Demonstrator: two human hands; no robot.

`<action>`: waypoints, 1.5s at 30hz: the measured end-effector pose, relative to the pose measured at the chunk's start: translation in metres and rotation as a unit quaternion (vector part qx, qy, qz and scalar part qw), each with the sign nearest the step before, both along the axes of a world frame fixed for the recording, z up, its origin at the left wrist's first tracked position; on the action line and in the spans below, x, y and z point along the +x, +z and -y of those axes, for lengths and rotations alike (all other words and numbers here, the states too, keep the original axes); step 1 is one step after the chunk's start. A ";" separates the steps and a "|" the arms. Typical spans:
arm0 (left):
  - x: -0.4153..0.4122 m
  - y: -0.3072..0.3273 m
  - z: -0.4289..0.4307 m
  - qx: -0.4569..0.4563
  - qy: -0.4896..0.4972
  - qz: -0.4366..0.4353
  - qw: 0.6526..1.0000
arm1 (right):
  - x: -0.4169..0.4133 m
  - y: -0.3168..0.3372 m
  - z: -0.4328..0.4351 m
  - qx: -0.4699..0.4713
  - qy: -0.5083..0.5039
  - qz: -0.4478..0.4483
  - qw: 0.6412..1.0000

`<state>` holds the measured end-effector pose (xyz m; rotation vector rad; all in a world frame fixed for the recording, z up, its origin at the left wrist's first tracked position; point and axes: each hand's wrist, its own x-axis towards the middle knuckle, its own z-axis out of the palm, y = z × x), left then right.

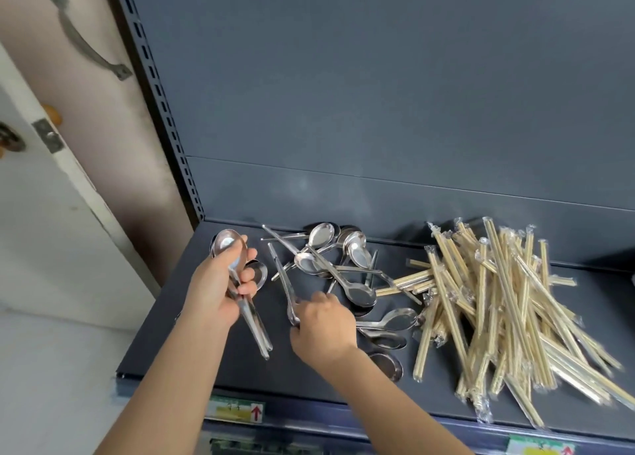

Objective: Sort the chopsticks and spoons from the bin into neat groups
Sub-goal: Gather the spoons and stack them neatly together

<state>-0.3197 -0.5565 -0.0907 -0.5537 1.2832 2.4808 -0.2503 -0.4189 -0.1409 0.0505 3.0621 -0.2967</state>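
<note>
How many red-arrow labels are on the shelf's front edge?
2. The left label sits at the bottom centre; the right label is at the bottom right, cut off by the frame. More may lie outside view.

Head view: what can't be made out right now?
- Spoons in left hand: count, stacked and covered by fingers.
- Right hand: grip on a spoon handle, hidden by its back.
- Chopsticks: right end cut by frame edge.
- Label: blurred.

The left hand [220,283] holds at least three spoons [360,295], the right hand [323,331] one. About ten more lie loose. Wrapped chopsticks [508,300] at the shelf's [240,368] right edge: several dozen, too tangled to count.
</note>
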 end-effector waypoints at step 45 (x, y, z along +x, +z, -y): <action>-0.007 -0.016 0.023 -0.019 0.030 -0.006 0.999 | -0.073 0.042 -0.051 -0.382 -0.039 0.013 0.923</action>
